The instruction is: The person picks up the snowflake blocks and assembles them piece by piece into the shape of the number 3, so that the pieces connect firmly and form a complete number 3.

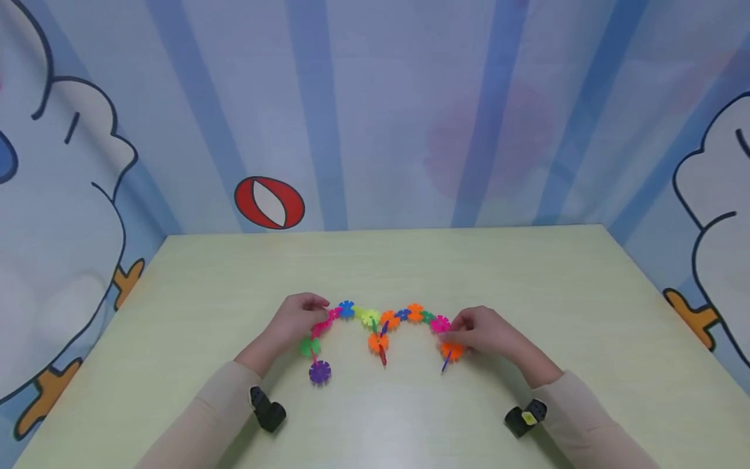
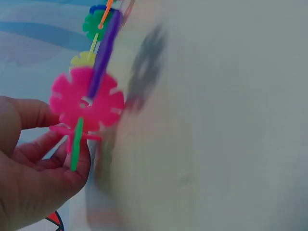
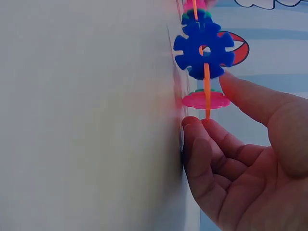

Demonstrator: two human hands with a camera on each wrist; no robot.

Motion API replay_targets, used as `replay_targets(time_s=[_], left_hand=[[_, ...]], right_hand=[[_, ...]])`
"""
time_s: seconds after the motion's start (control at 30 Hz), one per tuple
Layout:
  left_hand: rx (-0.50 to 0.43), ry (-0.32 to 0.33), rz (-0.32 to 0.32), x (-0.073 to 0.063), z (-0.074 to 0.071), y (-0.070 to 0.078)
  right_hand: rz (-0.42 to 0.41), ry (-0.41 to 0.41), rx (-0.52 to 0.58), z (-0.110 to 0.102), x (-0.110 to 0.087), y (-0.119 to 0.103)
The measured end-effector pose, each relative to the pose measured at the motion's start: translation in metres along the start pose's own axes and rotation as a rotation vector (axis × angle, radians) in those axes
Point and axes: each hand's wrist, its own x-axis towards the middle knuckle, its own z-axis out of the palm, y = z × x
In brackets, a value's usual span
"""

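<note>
A chain of interlocking snowflake discs [image 1: 370, 318] in bright plastic arches across the table between both hands. At its left bend, my left hand [image 1: 299, 320] pinches the chain by pink discs; a pink disc [image 2: 86, 98] shows beside its thumb and fingers in the left wrist view. The left leg ends in a green disc [image 1: 310, 347] and a purple disc [image 1: 319, 372]. From the middle, a short branch with an orange disc [image 1: 378, 342] points toward me. My right hand [image 1: 483, 331] holds the right end, by a pink disc [image 1: 440, 324] and an orange disc [image 1: 452, 352].
The pale wooden table [image 1: 375, 423] ends at a blue striped backdrop [image 1: 387, 117] printed with a red and white ball [image 1: 269, 202] and cartoon figures at both sides. Small black cameras sit on the left wrist [image 1: 268, 410] and the right wrist [image 1: 525, 418].
</note>
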Motion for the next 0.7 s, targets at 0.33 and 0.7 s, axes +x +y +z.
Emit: replay_targets(time_s=[0.33,0.7], left_hand=[[-0.011,-0.077,0.091,0.042,0.009,0.019],[-0.087,-0.089,0.120,0.047,0.002,0.016]], right_hand=[[-0.024,-0.071,0.037,0.009,-0.027,0.002],[-0.125,-0.125,0.022,-0.013,-0.027,0.001]])
